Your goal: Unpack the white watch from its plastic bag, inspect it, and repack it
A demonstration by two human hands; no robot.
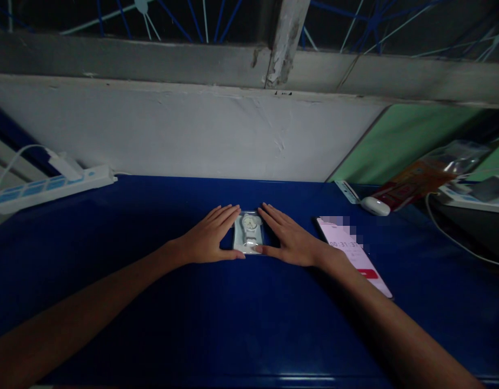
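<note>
A white wristwatch [250, 226] lies in a small clear package [240, 243] on the blue table [233, 324]. My left hand [211, 236] is at the package's left side, its fingers stretched out and its thumb at the near left corner. On the other side, my right hand [290, 237] has its fingers extended along the right edge, and its thumb touches the near right corner. Both hands rest around the package, thumbs apart from fingers.
A phone [354, 254] showing a timer lies right of my right hand, partly behind my forearm. A power strip [54, 189] is at the far left. A white mouse-like object [375, 206], a red plastic packet [415, 175] and cables sit at the back right.
</note>
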